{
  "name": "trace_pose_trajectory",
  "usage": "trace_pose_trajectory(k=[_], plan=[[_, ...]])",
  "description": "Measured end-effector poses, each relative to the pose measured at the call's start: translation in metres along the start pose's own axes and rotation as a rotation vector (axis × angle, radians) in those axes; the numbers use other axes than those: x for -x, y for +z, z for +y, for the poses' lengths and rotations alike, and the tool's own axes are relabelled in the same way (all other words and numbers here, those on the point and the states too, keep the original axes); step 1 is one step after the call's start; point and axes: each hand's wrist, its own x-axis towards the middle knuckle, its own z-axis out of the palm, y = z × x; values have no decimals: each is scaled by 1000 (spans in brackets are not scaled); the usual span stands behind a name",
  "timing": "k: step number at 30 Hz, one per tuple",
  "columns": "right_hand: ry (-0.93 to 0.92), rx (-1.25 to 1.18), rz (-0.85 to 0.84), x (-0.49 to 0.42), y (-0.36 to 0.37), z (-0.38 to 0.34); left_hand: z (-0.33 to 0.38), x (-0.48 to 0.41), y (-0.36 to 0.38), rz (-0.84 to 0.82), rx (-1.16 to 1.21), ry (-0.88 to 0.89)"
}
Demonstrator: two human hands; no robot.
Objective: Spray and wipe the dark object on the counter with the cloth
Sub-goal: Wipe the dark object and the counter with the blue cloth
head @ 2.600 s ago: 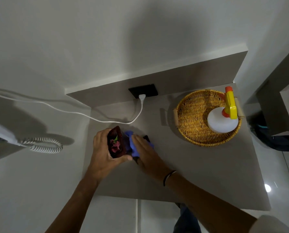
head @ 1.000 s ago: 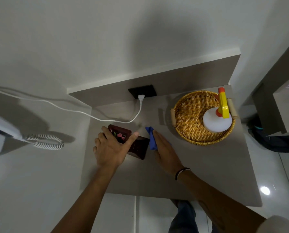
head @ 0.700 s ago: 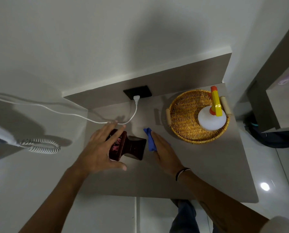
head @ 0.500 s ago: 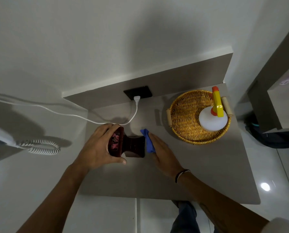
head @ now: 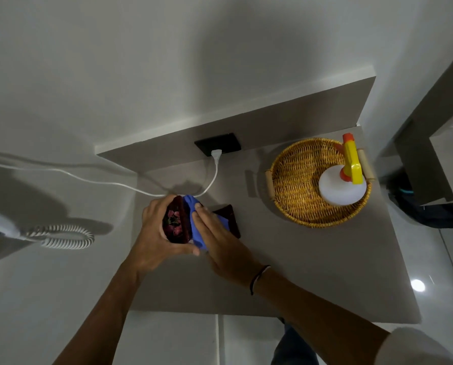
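A dark maroon object [head: 174, 223] with a pink flower pattern lies tipped on its side on the grey counter [head: 325, 259]; its far end [head: 229, 214] shows to the right of my fingers. My left hand [head: 154, 233] grips its open end. My right hand [head: 215, 238] presses a blue cloth [head: 193, 222] flat against the object's side. A white spray bottle [head: 341, 185] with a yellow and orange trigger head stands in the wicker basket [head: 294, 180] at the right.
A white cable [head: 212, 177] runs from a plug in the black wall socket [head: 220, 144] across the counter's back to the left. A coiled white cord [head: 62, 235] lies left of the counter. The counter's front edge is near my forearms.
My right hand slid the blue cloth left onto the dark object and now covers its middle. My left hand still holds the object's open end, tipped on its side.
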Motion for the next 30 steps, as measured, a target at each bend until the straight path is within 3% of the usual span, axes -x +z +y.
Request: trace_pose_trajectory(k=[6,10,12,15,17,18,20,22,24,26,30], plan=[[323,41,-274,29,-1,44,-6,9,1,14,36,-16],[267,-461,33,-8,1,-29,-2,2,3,-19,-4,40],[232,-508,90,-8,-1,-46,-4,1,0,-31,-5,27],[100,-159,-20,22,0,-9,-5,4,0,-44,17,23],[200,193,-110,38,0,21,-4,6,4,-43,6,6],[262,200,-144,40,-1,29,-3,6,6,-41,3,1],[273,-62,-208,31,-6,22,1,3,7,-35,0,8],[215,-339,-59,11,-6,-4,4,1,5,-34,-16,13],[178,-469,78,0,-5,-30,4,0,2,-36,-21,21],[83,-380,82,2,0,-33,3,4,0,-33,-7,11],[141,203,-87,34,11,22,5,12,6,-11,23,-18]])
